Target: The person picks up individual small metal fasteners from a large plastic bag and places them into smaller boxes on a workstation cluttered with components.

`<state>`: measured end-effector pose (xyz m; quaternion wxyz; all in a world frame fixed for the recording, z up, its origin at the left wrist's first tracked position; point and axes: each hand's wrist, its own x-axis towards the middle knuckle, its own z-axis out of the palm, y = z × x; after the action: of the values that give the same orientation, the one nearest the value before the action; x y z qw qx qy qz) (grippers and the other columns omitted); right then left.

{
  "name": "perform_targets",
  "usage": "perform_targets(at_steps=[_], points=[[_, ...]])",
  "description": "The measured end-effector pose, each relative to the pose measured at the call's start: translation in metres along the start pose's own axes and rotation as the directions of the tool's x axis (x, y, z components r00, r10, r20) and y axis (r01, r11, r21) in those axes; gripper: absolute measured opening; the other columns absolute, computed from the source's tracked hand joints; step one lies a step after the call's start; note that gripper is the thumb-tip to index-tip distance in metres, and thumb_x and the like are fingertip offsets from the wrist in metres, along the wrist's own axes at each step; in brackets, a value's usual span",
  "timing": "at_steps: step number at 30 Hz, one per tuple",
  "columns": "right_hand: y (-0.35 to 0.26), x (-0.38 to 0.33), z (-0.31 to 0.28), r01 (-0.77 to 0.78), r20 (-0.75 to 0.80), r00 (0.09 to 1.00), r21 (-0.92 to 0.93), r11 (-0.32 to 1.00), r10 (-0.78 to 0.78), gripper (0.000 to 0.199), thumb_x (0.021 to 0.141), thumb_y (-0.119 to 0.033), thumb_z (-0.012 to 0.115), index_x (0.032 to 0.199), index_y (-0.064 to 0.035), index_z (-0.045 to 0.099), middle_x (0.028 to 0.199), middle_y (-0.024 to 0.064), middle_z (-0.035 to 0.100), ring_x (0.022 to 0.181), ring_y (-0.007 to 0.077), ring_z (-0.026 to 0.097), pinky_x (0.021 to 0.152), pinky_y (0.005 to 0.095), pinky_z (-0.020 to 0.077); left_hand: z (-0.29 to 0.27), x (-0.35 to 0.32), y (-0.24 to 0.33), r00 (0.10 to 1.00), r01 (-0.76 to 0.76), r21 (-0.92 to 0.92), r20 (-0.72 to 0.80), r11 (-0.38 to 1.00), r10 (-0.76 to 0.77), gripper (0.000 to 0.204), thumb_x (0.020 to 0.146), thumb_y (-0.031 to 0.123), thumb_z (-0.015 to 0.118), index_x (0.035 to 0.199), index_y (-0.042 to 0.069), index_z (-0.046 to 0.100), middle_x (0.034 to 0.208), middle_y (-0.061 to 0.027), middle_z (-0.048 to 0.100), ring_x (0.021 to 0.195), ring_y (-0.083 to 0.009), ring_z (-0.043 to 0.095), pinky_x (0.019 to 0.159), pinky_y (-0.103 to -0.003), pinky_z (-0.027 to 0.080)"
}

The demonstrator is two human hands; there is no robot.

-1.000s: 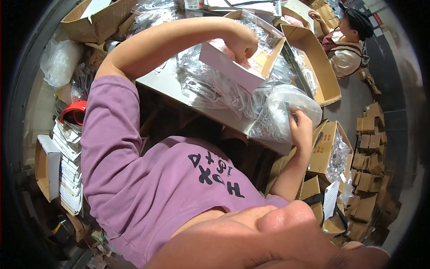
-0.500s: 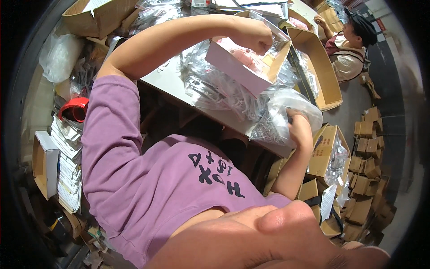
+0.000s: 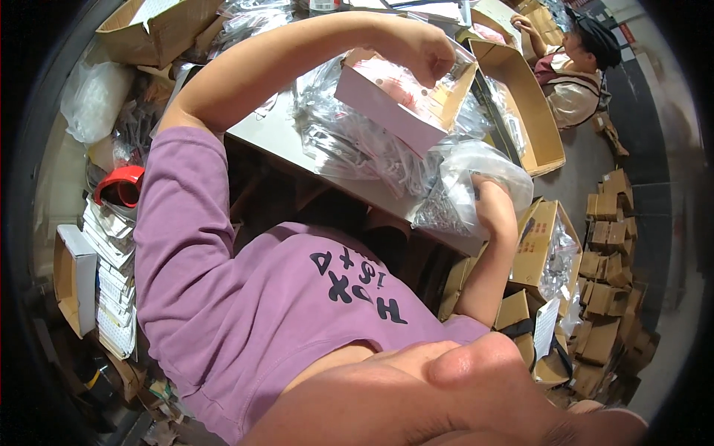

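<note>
My left hand (image 3: 428, 56) hangs over a white-sided open carton (image 3: 387, 111), its fingers curled together. Whatever they may pinch is too small to make out. Inside the carton lie several small clear packets with pink-red marks (image 3: 405, 88). My right hand (image 3: 494, 207) reaches into the mouth of a clear plastic bag (image 3: 513, 169) at the table's near edge, and the bag hides its fingertips. Small dark metallic pieces (image 3: 440, 212), perhaps screws, fill the bag's lower left part. Clear bags of grey-white parts (image 3: 349, 145) are heaped beside the carton, on the table (image 3: 275, 141).
A long brown carton (image 3: 539, 126) stands right of the bag. Below it is another carton (image 3: 537, 249) with plastic-wrapped items. At left are stacked papers (image 3: 111, 275) and a red round object (image 3: 123, 184). A co-worker (image 3: 573, 82) sits at the far right, near piled small boxes (image 3: 606, 260).
The whole view has shifted slightly up and left. My left hand has moved a little rightward over the carton, still curled. My right hand stays in the bag, with its fingers slightly more hidden.
</note>
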<state>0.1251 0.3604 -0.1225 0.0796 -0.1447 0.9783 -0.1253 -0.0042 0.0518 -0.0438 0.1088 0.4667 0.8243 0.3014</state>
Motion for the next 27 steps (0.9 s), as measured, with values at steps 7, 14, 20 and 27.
perform_targets(at_steps=[7,14,20,27], points=[[-0.012,0.000,-0.007,-0.017,-0.032,0.999,-0.082,0.996,0.014,0.027,0.074,0.002,0.051,0.094,-0.0027,0.068,0.096,0.0215,0.064,0.094,0.0345,0.061,0.085,0.0400,0.0466,-0.005,0.000,0.015,0.959,-0.075,0.030,-0.272,0.997,0.081,0.014,0.083,0.011,0.059,0.094,0.006,0.066,0.079,-0.0110,0.065,0.071,-0.0221,0.060,0.067,-0.034,0.047],[0.000,-0.007,-0.010,-0.005,-0.209,0.977,0.143,0.990,0.035,0.019,0.070,-0.002,0.061,0.087,0.0014,0.068,0.083,0.0214,0.066,0.077,0.0301,0.067,0.071,0.0331,0.0505,0.024,-0.009,0.072,0.719,-0.249,0.277,-0.590,0.928,0.369,0.011,0.086,0.011,0.061,0.092,0.003,0.064,0.079,-0.0124,0.065,0.073,-0.0253,0.064,0.066,-0.035,0.050],[0.013,-0.017,-0.020,-0.015,-0.250,0.955,0.496,0.868,0.159,0.015,0.075,-0.006,0.066,0.087,0.0034,0.067,0.074,0.0069,0.068,0.069,0.0095,0.062,0.065,0.0238,0.0486,0.102,-0.001,0.116,0.787,-0.320,-0.058,-0.572,0.946,0.231,0.015,0.082,0.015,0.069,0.080,0.001,0.062,0.069,-0.0135,0.059,0.063,-0.0279,0.060,0.058,-0.035,0.047],[0.025,-0.036,-0.020,0.114,-0.258,0.941,0.851,0.513,0.219,0.013,0.080,0.001,0.064,0.093,0.0023,0.064,0.084,0.0043,0.067,0.077,0.0089,0.060,0.069,0.0216,0.0464,0.178,0.045,0.096,0.887,-0.227,-0.581,-0.454,0.781,-0.080,0.020,0.078,0.019,0.074,0.078,0.000,0.066,0.065,-0.0103,0.061,0.059,-0.0190,0.057,0.060,-0.029,0.046]])
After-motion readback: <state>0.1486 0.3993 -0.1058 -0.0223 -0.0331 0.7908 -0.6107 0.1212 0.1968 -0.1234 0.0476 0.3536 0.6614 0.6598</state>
